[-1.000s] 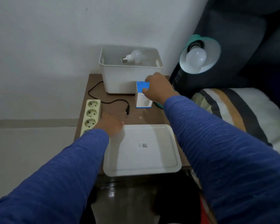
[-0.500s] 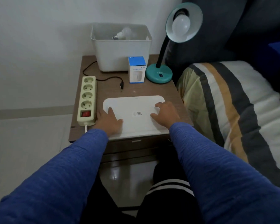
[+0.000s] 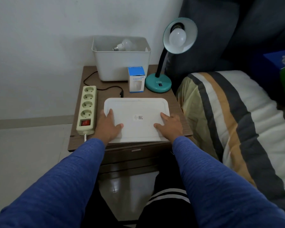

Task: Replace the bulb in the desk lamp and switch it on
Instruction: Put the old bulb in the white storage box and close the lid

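Item: our left hand (image 3: 108,125), spread flat with palm down on the near left corner of the white tray (image 3: 136,106), holding nothing; our right hand (image 3: 169,125), likewise flat and wide on the near right corner, also holding nothing. Item: the tray itself, bare save for a small printed label at its middle, lying at the front of the brown bedside table (image 3: 176,102). Item: a cream power strip (image 3: 87,109) just left of the tray, four sockets vacant, red switch at its near end. Item: a black plug (image 3: 121,93) on its cord, lying loose on the tabletop near the tray's far edge and seated in no socket. Item: a small blue-and-white box (image 3: 136,79) standing upright between the white bin (image 3: 122,63) and the lamp's base. Item: a loose bulb (image 3: 124,45) lying on its side inside the bin. Item: the teal desk lamp (image 3: 158,83) at the far right corner, a bulb (image 3: 177,37) seated in its shade and unlit. We judge the swap either finished or not begun; we cannot tell which bulb is the new one. Left, in our reckoning: the plug into the strip, then the switch
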`<action>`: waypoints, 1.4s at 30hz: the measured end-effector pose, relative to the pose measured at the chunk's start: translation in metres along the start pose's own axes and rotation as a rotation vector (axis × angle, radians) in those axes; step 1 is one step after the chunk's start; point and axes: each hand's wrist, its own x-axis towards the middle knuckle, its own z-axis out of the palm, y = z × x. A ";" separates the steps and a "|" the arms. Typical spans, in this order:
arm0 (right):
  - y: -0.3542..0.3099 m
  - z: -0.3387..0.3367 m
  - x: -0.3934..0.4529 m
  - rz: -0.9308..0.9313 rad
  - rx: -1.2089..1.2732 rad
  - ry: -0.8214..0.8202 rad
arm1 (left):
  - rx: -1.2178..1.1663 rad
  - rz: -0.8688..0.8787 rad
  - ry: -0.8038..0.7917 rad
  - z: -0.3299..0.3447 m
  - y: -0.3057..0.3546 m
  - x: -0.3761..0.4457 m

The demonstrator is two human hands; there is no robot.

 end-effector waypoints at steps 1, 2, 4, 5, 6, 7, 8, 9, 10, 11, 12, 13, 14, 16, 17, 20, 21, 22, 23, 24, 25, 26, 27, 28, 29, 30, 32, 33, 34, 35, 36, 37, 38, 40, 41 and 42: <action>-0.003 -0.005 0.001 -0.013 0.040 0.023 | -0.013 0.030 0.035 -0.005 0.003 0.002; -0.008 -0.011 0.002 -0.028 0.073 0.045 | -0.012 0.058 0.071 -0.011 0.005 0.006; -0.021 -0.023 0.009 -0.056 0.151 0.097 | -0.017 0.100 0.150 -0.026 0.009 0.017; -0.029 -0.030 0.013 -0.071 0.196 0.121 | -0.033 0.115 0.189 -0.036 0.011 0.022; -0.038 -0.037 0.017 -0.090 0.235 0.146 | -0.054 0.129 0.226 -0.047 0.013 0.028; -0.047 -0.044 0.023 -0.112 0.262 0.171 | -0.070 0.146 0.268 -0.058 0.014 0.034; -0.057 -0.050 0.030 -0.132 0.273 0.190 | -0.080 0.162 0.306 -0.069 0.016 0.041; -0.067 -0.056 0.037 -0.152 0.276 0.205 | -0.087 0.175 0.338 -0.080 0.017 0.047; -0.078 -0.063 0.044 -0.172 0.277 0.217 | -0.100 0.183 0.365 -0.091 0.019 0.055; -0.089 -0.068 0.051 -0.194 0.279 0.233 | -0.117 0.187 0.389 -0.101 0.021 0.062; -0.098 -0.073 0.059 -0.213 0.282 0.248 | -0.134 0.190 0.411 -0.111 0.025 0.070; -0.108 -0.078 0.068 -0.233 0.290 0.260 | -0.144 0.192 0.428 -0.120 0.028 0.078; -0.117 -0.081 0.076 -0.246 0.308 0.266 | -0.150 0.191 0.437 -0.128 0.032 0.086; -0.135 -0.087 0.094 -0.256 0.360 0.277 | -0.162 0.185 0.440 -0.142 0.039 0.105; -0.143 -0.089 0.104 -0.256 0.382 0.286 | -0.168 0.184 0.440 -0.147 0.042 0.115; -0.166 -0.095 0.136 -0.254 0.380 0.301 | -0.183 0.179 0.423 -0.160 0.048 0.149; -0.172 -0.097 0.146 -0.256 0.366 0.307 | -0.190 0.170 0.413 -0.164 0.050 0.159; -0.178 -0.098 0.157 -0.259 0.357 0.313 | -0.200 0.163 0.406 -0.167 0.052 0.170; -0.184 -0.100 0.167 -0.265 0.347 0.318 | -0.214 0.158 0.401 -0.169 0.054 0.180; -0.188 -0.102 0.177 -0.268 0.332 0.320 | -0.232 0.156 0.396 -0.172 0.057 0.189; -0.192 -0.104 0.186 -0.262 0.314 0.316 | -0.250 0.152 0.389 -0.173 0.060 0.197; -0.195 -0.106 0.195 -0.255 0.296 0.310 | -0.258 0.146 0.379 -0.174 0.063 0.205; -0.197 -0.107 0.204 -0.248 0.279 0.307 | -0.258 0.137 0.366 -0.175 0.065 0.213; -0.199 -0.109 0.212 -0.241 0.268 0.307 | -0.256 0.128 0.356 -0.175 0.068 0.220; -0.201 -0.110 0.219 -0.233 0.263 0.308 | -0.253 0.122 0.346 -0.174 0.069 0.227; -0.203 -0.110 0.225 -0.226 0.260 0.308 | -0.250 0.120 0.337 -0.174 0.070 0.233; -0.203 -0.107 0.235 -0.215 0.252 0.304 | -0.251 0.118 0.315 -0.173 0.071 0.243; -0.202 -0.105 0.239 -0.212 0.253 0.299 | -0.252 0.117 0.306 -0.173 0.072 0.247; -0.200 -0.103 0.243 -0.210 0.256 0.294 | -0.246 0.115 0.299 -0.173 0.072 0.251; -0.199 -0.101 0.246 -0.209 0.257 0.289 | -0.236 0.116 0.296 -0.173 0.072 0.254; -0.197 -0.100 0.249 -0.210 0.254 0.286 | -0.227 0.124 0.295 -0.173 0.072 0.257; -0.196 -0.098 0.251 -0.210 0.243 0.282 | -0.225 0.131 0.292 -0.174 0.071 0.260; -0.195 -0.097 0.254 -0.210 0.229 0.278 | -0.220 0.134 0.285 -0.174 0.071 0.263; -0.193 -0.096 0.258 -0.213 0.208 0.270 | -0.194 0.129 0.265 -0.175 0.071 0.268; -0.192 -0.096 0.260 -0.217 0.199 0.267 | -0.182 0.124 0.254 -0.176 0.070 0.272; -0.193 -0.096 0.262 -0.219 0.193 0.263 | -0.177 0.119 0.246 -0.177 0.070 0.274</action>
